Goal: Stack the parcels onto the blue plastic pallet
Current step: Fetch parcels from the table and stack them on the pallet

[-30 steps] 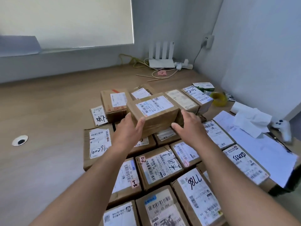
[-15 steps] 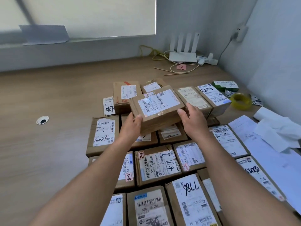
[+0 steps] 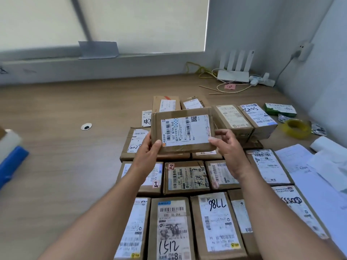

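I hold a brown cardboard parcel (image 3: pixel 183 131) with a white shipping label up in front of me, tilted so its label faces me. My left hand (image 3: pixel 148 156) grips its lower left corner, thumb on the label's edge. My right hand (image 3: pixel 228 149) grips its lower right corner. Below it, several taped parcels (image 3: pixel 185 178) lie in rows on the wooden floor (image 3: pixel 56 175). A blue edge (image 3: pixel 11 164) shows at the far left; whether it is the pallet I cannot tell.
A white router (image 3: pixel 233 72) with cables sits against the back wall. A yellow tape roll (image 3: pixel 297 127), a green packet (image 3: pixel 280 109) and white papers (image 3: pixel 323 173) lie at the right. A round floor cap (image 3: pixel 86 126) is at the left, on bare floor.
The parcel has come up off the stack and tilted toward me, with both hands still on it. My view has swung left, bringing the blue edge into sight.
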Tool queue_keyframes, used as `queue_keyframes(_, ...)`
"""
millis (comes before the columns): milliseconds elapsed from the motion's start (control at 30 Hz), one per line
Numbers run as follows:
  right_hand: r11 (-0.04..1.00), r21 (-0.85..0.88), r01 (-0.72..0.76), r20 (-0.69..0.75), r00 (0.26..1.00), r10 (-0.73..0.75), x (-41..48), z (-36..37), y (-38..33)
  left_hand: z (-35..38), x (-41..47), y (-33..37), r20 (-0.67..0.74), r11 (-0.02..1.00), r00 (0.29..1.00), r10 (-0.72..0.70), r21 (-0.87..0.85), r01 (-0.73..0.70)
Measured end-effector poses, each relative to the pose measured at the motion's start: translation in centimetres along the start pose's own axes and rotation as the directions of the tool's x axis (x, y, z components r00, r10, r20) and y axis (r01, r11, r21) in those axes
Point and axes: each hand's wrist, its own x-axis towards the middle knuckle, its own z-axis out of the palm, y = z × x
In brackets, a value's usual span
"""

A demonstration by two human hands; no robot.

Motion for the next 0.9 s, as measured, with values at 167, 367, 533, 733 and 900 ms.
queue_keyframes(167,0.997,0.068,0.036,0.229,0.972,-0.050,-1.5,1.0,1.3,-2.1,-4.2,-0.4,-0.056,1.000,0.998,0.028,-0.003,-0.029)
queue_keyframes(367,0.993,0.103,0.060,0.403,0.910,-0.096,-2.9,4.4,1.4,-5.4,-8.7,-0.6,-0.165,1.000,0.986,0.016,0.025,-0.012)
queue_keyframes(533,0.989,0.123,0.088,0.461,0.877,-0.135,-4.2,8.2,1.2,-8.5,-12.0,-0.8,-0.271,0.994,0.962,0.014,0.104,0.015)
queue_keyframes(733,0.984,0.155,0.093,0.502,0.850,-0.159,-6.4,13.1,0.8,-13.9,-15.6,-1.4,-0.415,0.981,0.910,-0.028,0.162,0.104)
queue_keyframes(900,0.987,0.124,0.102,0.534,0.832,-0.153,-9.4,18.0,-0.2,-19.3,-19.4,-2.6,-0.599,0.921,0.801,0.006,0.316,0.229)
